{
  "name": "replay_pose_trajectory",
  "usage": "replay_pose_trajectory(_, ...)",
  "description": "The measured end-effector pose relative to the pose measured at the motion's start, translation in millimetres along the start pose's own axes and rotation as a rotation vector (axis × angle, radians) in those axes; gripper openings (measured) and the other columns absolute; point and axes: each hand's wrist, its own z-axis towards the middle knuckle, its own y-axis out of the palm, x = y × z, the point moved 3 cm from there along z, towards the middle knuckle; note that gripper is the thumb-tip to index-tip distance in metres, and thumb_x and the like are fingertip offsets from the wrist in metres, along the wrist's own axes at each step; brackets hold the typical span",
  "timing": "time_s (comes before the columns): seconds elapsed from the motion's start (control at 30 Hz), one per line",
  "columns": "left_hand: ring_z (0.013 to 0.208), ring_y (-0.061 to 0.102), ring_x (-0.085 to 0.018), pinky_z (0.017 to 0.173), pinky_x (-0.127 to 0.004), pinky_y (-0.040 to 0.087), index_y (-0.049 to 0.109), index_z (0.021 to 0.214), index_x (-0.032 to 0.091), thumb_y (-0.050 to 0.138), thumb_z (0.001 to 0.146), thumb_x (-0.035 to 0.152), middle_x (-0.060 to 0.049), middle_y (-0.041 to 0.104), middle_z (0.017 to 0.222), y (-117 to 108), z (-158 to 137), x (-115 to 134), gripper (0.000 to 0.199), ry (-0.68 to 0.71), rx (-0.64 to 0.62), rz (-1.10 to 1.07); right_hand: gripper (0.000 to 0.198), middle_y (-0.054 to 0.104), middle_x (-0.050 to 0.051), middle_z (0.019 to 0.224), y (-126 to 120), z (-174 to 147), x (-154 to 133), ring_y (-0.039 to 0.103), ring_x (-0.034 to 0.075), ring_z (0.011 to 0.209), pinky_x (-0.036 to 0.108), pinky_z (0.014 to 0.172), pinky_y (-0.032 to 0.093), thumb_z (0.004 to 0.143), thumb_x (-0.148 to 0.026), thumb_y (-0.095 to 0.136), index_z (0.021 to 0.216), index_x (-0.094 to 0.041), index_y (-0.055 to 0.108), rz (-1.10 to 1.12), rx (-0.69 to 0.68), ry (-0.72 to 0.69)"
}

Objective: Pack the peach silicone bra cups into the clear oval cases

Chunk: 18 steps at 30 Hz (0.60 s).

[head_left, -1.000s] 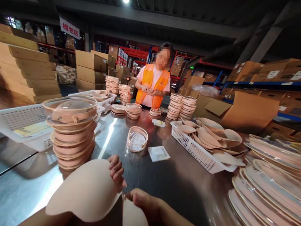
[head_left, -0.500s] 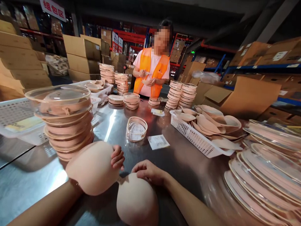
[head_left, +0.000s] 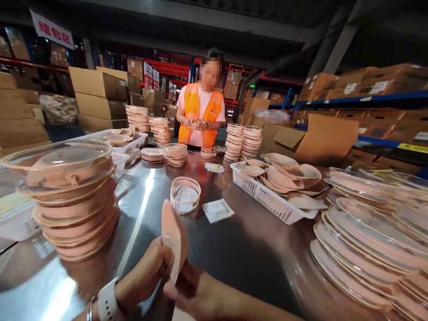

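A beige stick-on bra (head_left: 176, 239) is held low in front of me, one cup upright and seen nearly edge-on. My left hand (head_left: 154, 261) is closed on the left edge of that cup. From the right, my right hand (head_left: 200, 289) grips its lower part, its fingers partly hidden behind the cup. Part of a second pale cup shows below my right hand at the bottom edge. Just beyond the bra stands a clear round case (head_left: 185, 195) with a printed card inside. To its right a white printed card (head_left: 218, 210) lies flat on the metal table (head_left: 253, 255).
Stacked filled cases (head_left: 77, 212) rise at left, and more stacked cases (head_left: 365, 250) at right. A white basket (head_left: 265, 195) holds loose beige cups. Across the table stands a person in an orange vest (head_left: 191, 108), hands together. Cardboard boxes (head_left: 97, 84) are behind.
The bra has turned from two cups spread wide apart to one cup upright, edge-on. Both my hands have come close together on it. The camera view has shifted, tilting upward.
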Motion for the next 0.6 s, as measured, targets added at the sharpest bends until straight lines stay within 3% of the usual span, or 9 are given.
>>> replay_pose_trajectory(0.07, 0.046, 0.046, -0.008, 0.045, -0.02, 0.034, 0.058, 0.062, 0.017, 0.065, 0.052, 0.008, 0.005, 0.055, 0.053, 3, 0, 7, 0.014, 0.023, -0.007, -0.061, 0.043, 0.047, -0.002, 0.067, -7, 2, 5, 0.041, 0.013, 0.064, 0.029, 0.062, 0.035, 0.083, -0.061, 0.043, 0.07, -0.021, 0.05, 0.03, 0.065, 0.035)
replay_pose_trajectory(0.13, 0.051, 0.054, -0.011, 0.054, -0.023, 0.045, 0.064, 0.069, 0.016, 0.069, 0.058, 0.016, 0.003, 0.06, 0.056, 7, -2, 12, 0.012, 0.038, -0.098, -0.151, 0.057, 0.042, -0.003, 0.057, -14, 1, 6, 0.037, 0.011, 0.054, 0.028, 0.056, 0.031, 0.084, -0.072, 0.033, 0.067, -0.02, 0.051, 0.126, 0.072, 0.054)
replay_pose_trajectory(0.2, 0.059, 0.062, -0.016, 0.065, -0.029, 0.052, 0.07, 0.081, 0.017, 0.071, 0.066, 0.027, 0.001, 0.065, 0.058, 13, -8, 15, 0.018, 0.053, -0.243, -0.217, 0.056, 0.04, -0.005, 0.052, -18, -1, 1, 0.034, 0.01, 0.05, 0.027, 0.054, 0.028, 0.082, -0.072, 0.037, 0.067, -0.02, 0.052, 0.219, 0.047, 0.01)
replay_pose_trajectory(0.3, 0.062, 0.064, -0.019, 0.066, -0.031, 0.053, 0.073, 0.097, 0.02, 0.072, 0.074, 0.038, -0.001, 0.067, 0.058, 20, -21, 15, 0.03, 0.105, -0.378, -0.246, 0.045, 0.039, -0.006, 0.053, -19, -4, -8, 0.032, 0.01, 0.051, 0.027, 0.054, 0.026, 0.082, -0.06, 0.043, 0.071, -0.018, 0.055, 0.309, -0.063, -0.072)
replay_pose_trajectory(0.4, 0.062, 0.063, -0.015, 0.063, -0.026, 0.05, 0.074, 0.079, 0.018, 0.077, 0.075, 0.04, -0.002, 0.068, 0.06, 21, -29, 14, 0.022, 0.168, -0.329, -0.183, 0.031, 0.037, -0.006, 0.054, -16, -6, -13, 0.03, 0.009, 0.05, 0.027, 0.052, 0.023, 0.075, -0.047, 0.049, 0.072, -0.018, 0.057, 0.363, -0.188, -0.106)
replay_pose_trajectory(0.47, 0.059, 0.061, -0.013, 0.061, -0.023, 0.048, 0.068, 0.059, 0.014, 0.08, 0.074, 0.041, -0.003, 0.065, 0.056, 20, -30, 12, 0.033, 0.163, -0.29, -0.09, 0.024, 0.038, -0.006, 0.056, -14, -6, -15, 0.03, 0.009, 0.051, 0.027, 0.053, 0.024, 0.07, -0.041, 0.051, 0.067, -0.018, 0.057, 0.361, -0.233, -0.125)
replay_pose_trajectory(0.6, 0.046, 0.055, -0.013, 0.047, -0.02, 0.042, 0.067, 0.062, 0.016, 0.083, 0.071, 0.043, 0.002, 0.05, 0.038, 15, -27, 5, 0.033, 0.133, -0.213, -0.083, 0.022, 0.041, -0.004, 0.058, -12, -6, -20, 0.035, 0.009, 0.055, 0.027, 0.056, 0.026, 0.065, -0.038, 0.054, 0.058, -0.017, 0.055, 0.375, -0.251, -0.118)
